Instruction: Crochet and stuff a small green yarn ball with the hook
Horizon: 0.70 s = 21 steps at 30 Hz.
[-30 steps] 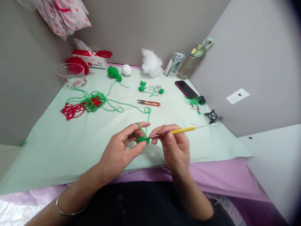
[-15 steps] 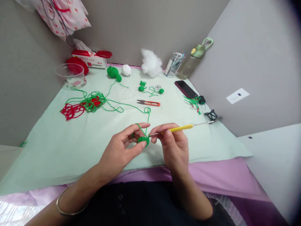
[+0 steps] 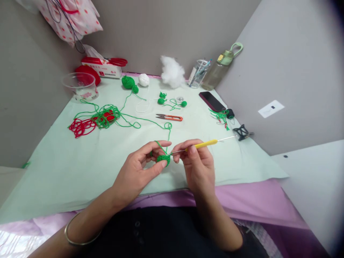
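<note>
Between thumb and fingers, my left hand point(image 3: 142, 163) pinches a small green crochet piece point(image 3: 163, 159). A strand of green yarn point(image 3: 168, 134) passes around the raised left index finger and runs back across the table to a loose tangle. My right hand point(image 3: 197, 161) is closed on the yellow handle of a crochet hook point(image 3: 205, 144). The hook's metal tip meets the top edge of the crochet piece; exactly how it sits in the stitches is too small to make out.
Beyond my hands lie orange thread snips point(image 3: 169, 117), small green crochet balls point(image 3: 161, 101) and a green and red yarn tangle point(image 3: 107, 116). White stuffing point(image 3: 172, 71), a pen cup point(image 3: 199, 74) and a bottle point(image 3: 217, 71) stand at the back. A phone point(image 3: 212, 101) lies right.
The crochet hook's handle has tilted slightly, its far end shifting a little left and up. My left hand and the crochet piece stay nearly where they were.
</note>
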{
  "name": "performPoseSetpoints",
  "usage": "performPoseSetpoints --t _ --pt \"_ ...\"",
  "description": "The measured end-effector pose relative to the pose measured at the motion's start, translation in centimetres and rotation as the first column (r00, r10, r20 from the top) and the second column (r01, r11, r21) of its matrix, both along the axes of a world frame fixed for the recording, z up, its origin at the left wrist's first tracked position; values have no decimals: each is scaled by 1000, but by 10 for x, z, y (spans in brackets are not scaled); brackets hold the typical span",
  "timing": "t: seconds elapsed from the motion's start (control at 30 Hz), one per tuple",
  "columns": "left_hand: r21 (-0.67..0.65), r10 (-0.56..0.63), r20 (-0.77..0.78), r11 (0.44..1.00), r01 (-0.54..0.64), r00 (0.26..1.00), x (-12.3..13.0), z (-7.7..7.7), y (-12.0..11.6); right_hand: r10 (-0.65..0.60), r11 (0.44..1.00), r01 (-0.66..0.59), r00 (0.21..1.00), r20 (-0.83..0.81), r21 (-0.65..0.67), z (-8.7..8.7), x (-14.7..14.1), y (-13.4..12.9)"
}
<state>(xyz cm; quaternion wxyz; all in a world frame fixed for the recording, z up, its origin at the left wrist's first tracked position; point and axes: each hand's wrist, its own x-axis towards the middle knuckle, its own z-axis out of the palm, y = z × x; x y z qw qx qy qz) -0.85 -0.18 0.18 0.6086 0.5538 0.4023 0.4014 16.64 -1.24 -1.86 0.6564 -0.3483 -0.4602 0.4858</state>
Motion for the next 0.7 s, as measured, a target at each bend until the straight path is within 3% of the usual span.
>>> performPoseSetpoints --t 0.43,0.7 --pt "151 37 -122 988 -19 992 4 4 1 13 994 -23 995 97 111 6 1 -6" --pt "349 117 -205 936 -39 972 3 3 -1 -87 959 -23 926 368 283 10 5 -8"
